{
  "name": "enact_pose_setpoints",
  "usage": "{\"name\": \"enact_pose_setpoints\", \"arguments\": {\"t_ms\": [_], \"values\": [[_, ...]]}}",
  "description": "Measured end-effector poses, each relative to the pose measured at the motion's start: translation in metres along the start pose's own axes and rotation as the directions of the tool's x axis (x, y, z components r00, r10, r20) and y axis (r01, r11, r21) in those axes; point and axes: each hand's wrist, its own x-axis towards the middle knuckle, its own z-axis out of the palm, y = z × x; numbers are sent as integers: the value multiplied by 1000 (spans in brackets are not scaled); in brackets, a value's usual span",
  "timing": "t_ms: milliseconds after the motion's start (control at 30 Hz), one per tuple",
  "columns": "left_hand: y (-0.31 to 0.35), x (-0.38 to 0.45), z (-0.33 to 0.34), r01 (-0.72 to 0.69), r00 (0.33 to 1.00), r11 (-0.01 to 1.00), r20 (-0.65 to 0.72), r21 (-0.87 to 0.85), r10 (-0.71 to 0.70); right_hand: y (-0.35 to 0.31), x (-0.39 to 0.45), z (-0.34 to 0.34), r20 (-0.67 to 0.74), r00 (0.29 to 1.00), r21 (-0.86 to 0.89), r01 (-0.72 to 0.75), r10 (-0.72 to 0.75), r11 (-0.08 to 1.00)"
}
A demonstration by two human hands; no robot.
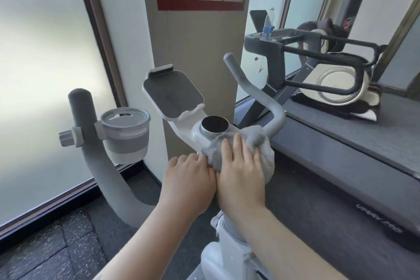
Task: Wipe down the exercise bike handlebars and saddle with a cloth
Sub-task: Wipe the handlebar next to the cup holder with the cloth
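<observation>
Both hands are down at the middle of the white exercise bike's grey padded handlebars [256,91]. The right hand [241,173] lies flat, fingers straight, pressing the fluffy grey microfibre cloth [236,143] onto the junction where the right bar meets the white stem. The left hand [188,179] sits just beside it, touching it at the thumb side, fingers bent over the edge of the stem and the cloth's near corner; whether it actually pinches the cloth I can't quite tell from here.

Now, the risks. The cloth is bunched right against the round black-topped silver knob [214,126] — a hard swipe forward could snag it there or turn the knob. Just beyond sits the tilted grey and white tablet holder [172,95]; a long stroke up the stem may knock it.

The cloth also hangs loose off the right side, under no fingers at all. Drag it up the curved bar with a flat palm and it may well slide off and drop to the dark speckled rubber floor [56,241], picking up grit.

Over on the left bar, the grey and white cup holder [126,136] is clamped beside the upright grip, an awkward obstacle for wiping there.

The saddle isn't in view, so that part looks to be ahead.
</observation>
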Motion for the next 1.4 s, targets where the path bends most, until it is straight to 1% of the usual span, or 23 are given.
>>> {"name": "enact_pose_setpoints", "arguments": {"t_ms": [100,167,233,267,333,367,433,500,600,633,700,767,833,933,967,1033,1100,1133,1167,1233,1300,1333,1400], "values": [[0,-1,-3,-35,999,999,-12,24,35,23,15,-5,3,976,81,218,-219,973],[-1,-1,0,-34,999,999,-9,23,35,59,30,-16,70,947,357,270,-314,894],[-1,-3,0,-32,999,999,10,27,32,80,32,-21,120,939,626,181,-324,758],[-1,-3,0,-33,999,999,17,30,32,81,34,-21,114,967,668,96,-229,738],[0,-3,-1,-36,999,998,26,43,35,65,50,-23,158,986,633,-147,59,760],[1,-3,-2,-35,999,998,24,52,34,52,63,-24,202,961,550,-271,190,790],[1,-2,-3,-28,999,998,23,64,26,28,90,-21,297,907,367,-397,298,841],[0,-2,-2,-19,999,997,33,70,17,7,107,-13,306,934,288,-277,186,917],[-1,-3,-1,-22,998,997,61,74,18,6,102,4,281,954,190,49,-102,981],[-2,-4,-1,-32,997,996,69,79,26,16,98,4,285,934,206,159,-215,965],[-2,-2,3,-28,997,997,78,77,22,41,91,-2,283,846,268,383,-453,884],[-1,0,3,-44,995,996,93,83,36,56,89,-10,328,764,312,468,-556,827],[1,0,-2,-58,990,994,132,89,46,53,96,-9,364,794,352,367,-487,861],[1,-2,-2,-32,987,991,160,131,11,19,110,0,352,922,299,52,-161,953],[1,-3,-4,-17,986,989,166,147,-8,8,110,1,324,938,240,45,-124,970],[1,-3,-8,1,981,989,192,151,-31,4,102,7,291,923,159,215,-254,964],[1,-3,-11,-1,979,995,203,104,-20,25,91,5,276,825,258,431,-494,865],[1,-3,-12,1,980,996,199,86,-18,40,88,0,267,779,351,469,-567,811],[2,-2,-12,-3,980,997,196,83,-14,54,89,-3,270,767,434,443,-582,784],[2,-3,-10,-16,978,995,210,103,-6,67,100,-1,328,823,488,273,-464,829],[2,-2,-9,-14,976,993,219,119,-13,52,117,9,391,878,407,102,-274,908],[1,-2,-9,-12,976,992,218,127,-16,37,124,11,388,897,354,69,-214,933],[1,-3,-10,-14,978,991,207,132,-14,15,127,9,359,910,257,116,-207,959]]}}
